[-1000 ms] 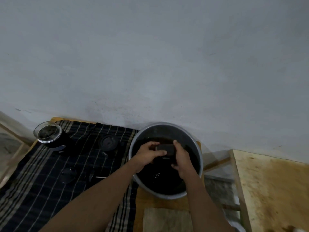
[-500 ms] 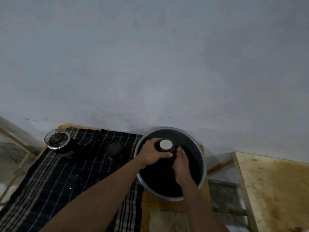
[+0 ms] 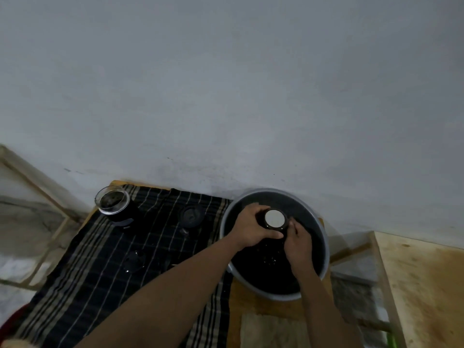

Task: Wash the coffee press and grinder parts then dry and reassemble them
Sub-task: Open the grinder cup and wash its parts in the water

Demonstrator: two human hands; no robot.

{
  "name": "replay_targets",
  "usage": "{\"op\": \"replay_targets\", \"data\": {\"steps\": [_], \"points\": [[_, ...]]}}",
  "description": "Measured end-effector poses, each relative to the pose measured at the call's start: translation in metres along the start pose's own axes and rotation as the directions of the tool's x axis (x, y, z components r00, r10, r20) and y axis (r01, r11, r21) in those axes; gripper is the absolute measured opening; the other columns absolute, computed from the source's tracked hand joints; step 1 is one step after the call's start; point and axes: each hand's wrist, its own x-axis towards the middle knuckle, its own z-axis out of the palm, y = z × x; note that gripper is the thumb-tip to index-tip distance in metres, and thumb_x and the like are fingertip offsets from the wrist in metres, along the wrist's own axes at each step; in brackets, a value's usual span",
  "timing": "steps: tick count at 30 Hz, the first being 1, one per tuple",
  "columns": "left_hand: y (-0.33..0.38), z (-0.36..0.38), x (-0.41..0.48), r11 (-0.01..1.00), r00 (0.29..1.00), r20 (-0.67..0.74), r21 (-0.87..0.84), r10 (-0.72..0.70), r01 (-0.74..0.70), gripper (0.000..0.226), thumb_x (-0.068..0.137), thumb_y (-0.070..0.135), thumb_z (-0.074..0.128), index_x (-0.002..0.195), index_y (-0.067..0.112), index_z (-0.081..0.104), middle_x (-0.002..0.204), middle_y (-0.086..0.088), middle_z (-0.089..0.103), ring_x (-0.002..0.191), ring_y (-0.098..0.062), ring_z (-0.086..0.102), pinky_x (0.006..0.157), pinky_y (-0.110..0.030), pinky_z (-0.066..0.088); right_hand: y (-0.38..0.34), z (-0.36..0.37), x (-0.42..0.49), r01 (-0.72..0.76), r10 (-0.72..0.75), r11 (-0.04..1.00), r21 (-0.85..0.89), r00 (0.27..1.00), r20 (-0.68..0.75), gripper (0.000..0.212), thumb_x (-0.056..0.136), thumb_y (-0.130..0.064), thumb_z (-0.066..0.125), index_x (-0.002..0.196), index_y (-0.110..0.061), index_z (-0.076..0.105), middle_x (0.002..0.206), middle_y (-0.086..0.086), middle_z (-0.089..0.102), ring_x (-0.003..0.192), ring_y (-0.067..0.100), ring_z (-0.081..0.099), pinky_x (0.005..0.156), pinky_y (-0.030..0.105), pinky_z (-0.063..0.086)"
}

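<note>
A grey basin [image 3: 324, 237] holds dark water. Over it my left hand [image 3: 249, 228] grips a dark cylindrical grinder part [image 3: 274, 219] whose pale round end faces up. My right hand [image 3: 298, 241] touches the part's lower right side with curled fingers; what they hold is hidden. On the striped dark cloth [image 3: 100, 272] to the left stand a glass coffee press beaker [image 3: 113, 204], a round black lid [image 3: 192, 216] and a flat clear disc [image 3: 134, 261].
The cloth and basin sit on a wooden table [image 3: 251, 305] against a grey wall. A second bare wooden surface [image 3: 426, 285] lies to the right across a gap. A pale folded cloth [image 3: 271, 330] lies in front of the basin.
The part was turned from lying on its side to upright, its pale end now facing up. My right hand dropped from the part's side to below it. The view shifted slightly.
</note>
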Motion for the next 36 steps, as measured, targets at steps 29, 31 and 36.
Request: {"op": "replay_targets", "data": {"steps": [29, 31, 36], "points": [[-0.043, -0.269, -0.142, 0.998, 0.989, -0.147, 0.052, -0.012, 0.02, 0.069, 0.05, 0.022, 0.104, 0.11, 0.018, 0.07, 0.102, -0.001, 0.078, 0.096, -0.014, 0.074, 0.086, -0.034, 0.062, -0.133, 0.163, -0.108, 0.279, -0.198, 0.959, -0.044, 0.776, 0.598, 0.033, 0.1, -0.004, 0.05, 0.093, -0.026, 0.073, 0.095, -0.002, 0.075, 0.089, 0.02, 0.073, 0.085, 0.047, 0.062], [-0.072, -0.285, -0.166, 0.993, 0.981, -0.174, 0.062, -0.085, 0.097, 0.072, 0.049, 0.018, 0.104, 0.113, 0.017, 0.07, 0.104, 0.0, 0.078, 0.099, -0.012, 0.074, 0.091, -0.035, 0.061, -0.127, 0.192, -0.127, 0.24, -0.104, 0.965, -0.105, 0.717, 0.689, 0.031, 0.101, -0.007, 0.048, 0.096, -0.025, 0.072, 0.092, 0.001, 0.075, 0.082, 0.018, 0.073, 0.078, 0.044, 0.064], [-0.14, -0.293, -0.203, 0.97, 0.928, -0.312, 0.066, -0.202, 0.233, 0.082, 0.056, 0.011, 0.101, 0.128, 0.021, 0.064, 0.116, 0.007, 0.073, 0.11, -0.01, 0.07, 0.096, -0.03, 0.058, -0.094, 0.259, -0.16, 0.18, 0.081, 0.956, -0.233, 0.6, 0.796, 0.031, 0.102, -0.011, 0.044, 0.125, -0.016, 0.065, 0.103, 0.006, 0.073, 0.087, 0.017, 0.068, 0.081, 0.039, 0.059]]}}
